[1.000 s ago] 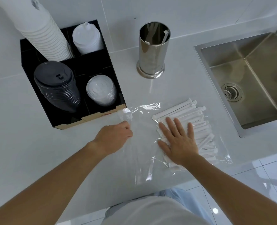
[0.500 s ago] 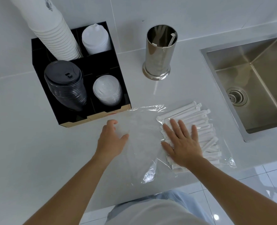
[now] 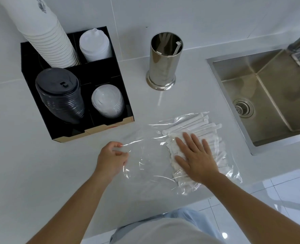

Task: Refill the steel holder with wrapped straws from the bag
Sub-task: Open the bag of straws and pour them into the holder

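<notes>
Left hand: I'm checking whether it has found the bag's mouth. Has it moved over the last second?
Yes. The left hand pulled back from the black organizer toward the person, now pinching the bag edge.

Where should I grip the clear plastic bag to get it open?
Pinch the clear plastic bag at its loose, empty left edge, coming from the left, where the left hand already is. The wrapped white straws bunch at the right under the flat right hand.
</notes>
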A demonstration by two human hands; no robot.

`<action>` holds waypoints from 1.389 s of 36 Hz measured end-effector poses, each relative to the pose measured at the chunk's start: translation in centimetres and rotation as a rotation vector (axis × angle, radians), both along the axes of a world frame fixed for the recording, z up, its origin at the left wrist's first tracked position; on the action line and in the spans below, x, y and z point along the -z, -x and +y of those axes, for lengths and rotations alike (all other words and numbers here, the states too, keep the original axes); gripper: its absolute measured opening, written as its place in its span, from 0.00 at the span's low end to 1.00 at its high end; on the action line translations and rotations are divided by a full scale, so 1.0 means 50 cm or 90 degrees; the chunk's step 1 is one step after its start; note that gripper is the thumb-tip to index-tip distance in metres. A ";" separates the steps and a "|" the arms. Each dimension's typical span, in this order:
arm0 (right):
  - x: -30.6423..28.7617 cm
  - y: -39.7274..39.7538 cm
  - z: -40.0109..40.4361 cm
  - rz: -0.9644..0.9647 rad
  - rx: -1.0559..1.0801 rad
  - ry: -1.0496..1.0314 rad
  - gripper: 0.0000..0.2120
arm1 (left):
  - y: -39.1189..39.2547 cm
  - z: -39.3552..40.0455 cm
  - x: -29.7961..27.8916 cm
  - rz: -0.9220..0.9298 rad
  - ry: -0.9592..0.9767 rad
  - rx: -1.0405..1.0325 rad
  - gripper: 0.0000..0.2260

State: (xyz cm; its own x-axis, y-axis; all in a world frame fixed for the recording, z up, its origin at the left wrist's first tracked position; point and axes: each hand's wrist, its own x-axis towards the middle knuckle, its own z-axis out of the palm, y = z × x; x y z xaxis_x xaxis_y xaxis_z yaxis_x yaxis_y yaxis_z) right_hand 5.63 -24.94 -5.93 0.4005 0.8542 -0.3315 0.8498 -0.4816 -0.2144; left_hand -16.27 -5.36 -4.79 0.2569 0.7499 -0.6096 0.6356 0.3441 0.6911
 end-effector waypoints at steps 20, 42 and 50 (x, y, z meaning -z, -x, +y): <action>-0.087 -0.191 -0.037 0.072 0.159 -0.085 0.23 | -0.053 -0.004 -0.091 0.041 -0.507 0.386 0.21; -0.063 -0.390 0.141 0.078 0.016 0.095 0.12 | -0.437 0.074 -0.044 0.228 -0.174 0.540 0.12; -0.071 -0.410 0.170 0.101 -0.062 0.128 0.11 | -0.442 0.048 -0.046 0.178 -0.196 0.547 0.05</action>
State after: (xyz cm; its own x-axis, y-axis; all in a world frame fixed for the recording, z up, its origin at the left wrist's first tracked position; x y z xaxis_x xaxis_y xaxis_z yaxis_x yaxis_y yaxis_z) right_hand 26.15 -16.44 -2.36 0.2491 0.7966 -0.5508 0.8580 -0.4453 -0.2561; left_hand 5.85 -2.98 -2.48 0.6694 0.5107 -0.5396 0.7423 -0.4891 0.4580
